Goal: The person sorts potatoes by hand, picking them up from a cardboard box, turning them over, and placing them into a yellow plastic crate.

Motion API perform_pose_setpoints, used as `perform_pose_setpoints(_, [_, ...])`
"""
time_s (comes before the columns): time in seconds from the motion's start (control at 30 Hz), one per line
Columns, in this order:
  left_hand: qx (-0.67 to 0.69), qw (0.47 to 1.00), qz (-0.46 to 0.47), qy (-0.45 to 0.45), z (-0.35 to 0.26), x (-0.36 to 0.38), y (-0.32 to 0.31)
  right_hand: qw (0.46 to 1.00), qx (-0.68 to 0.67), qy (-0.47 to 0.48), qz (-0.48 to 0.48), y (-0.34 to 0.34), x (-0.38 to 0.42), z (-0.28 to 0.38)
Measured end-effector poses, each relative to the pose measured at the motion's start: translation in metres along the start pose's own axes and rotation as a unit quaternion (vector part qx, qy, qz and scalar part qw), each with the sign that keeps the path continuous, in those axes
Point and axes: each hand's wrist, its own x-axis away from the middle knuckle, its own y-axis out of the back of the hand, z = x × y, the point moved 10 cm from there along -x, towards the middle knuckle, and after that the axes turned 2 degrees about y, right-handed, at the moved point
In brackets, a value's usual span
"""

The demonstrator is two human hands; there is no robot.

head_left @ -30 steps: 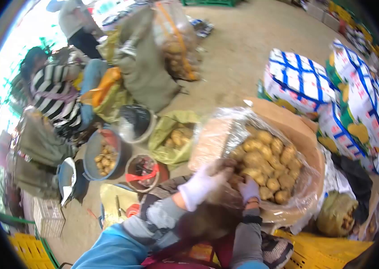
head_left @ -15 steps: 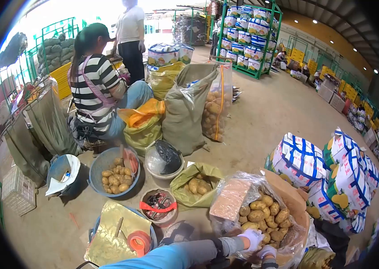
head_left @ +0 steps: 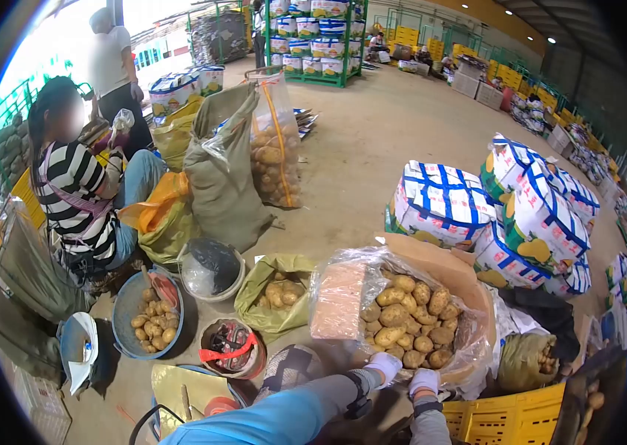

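Carton (head_left: 473,285) of potatoes (head_left: 393,316), one, open: set on the floor in front of you, lined with clear plastic (head_left: 352,257); the potatoes fill its middle and right part, and a pinkish-brown block (head_left: 337,300) under plastic lies along its left edge. Left hand (head_left: 385,365), yours, in a pale glove: at the carton's near edge, against the liner, beside the nearest potatoes; whether its fingers pinch the plastic or merely rest there, you cannot tell from this view. Right hand (head_left: 425,380), yours, likewise gloved: at the same near edge, just to the right of the left hand and apart from it, fingers toward the potatoes; its grip, too, cannot be made out. Yellow crate (head_left: 506,415), one: beyond the carton's near right corner, close to your right forearm. Olive sack (head_left: 295,326), open, with potatoes inside: just off the carton's left edge. Bucket (head_left: 250,369) with a red strap, dark items within: to your left, near that sack. Blue basin (head_left: 126,334), part-filled with potatoes: farther left. White-and-blue packed bags (head_left: 440,200), several: stacked past the carton's far right corner. Seated person (head_left: 80,185) in a striped top: well apart, at your far left.
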Motion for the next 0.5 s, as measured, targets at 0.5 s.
perform_pose_setpoints(0.5, [-0.079,0.996,0.040,-0.009,-0.036,0.098,-0.029,0.995,-0.007,0.084,-0.044,-0.036,0.103,0.036])
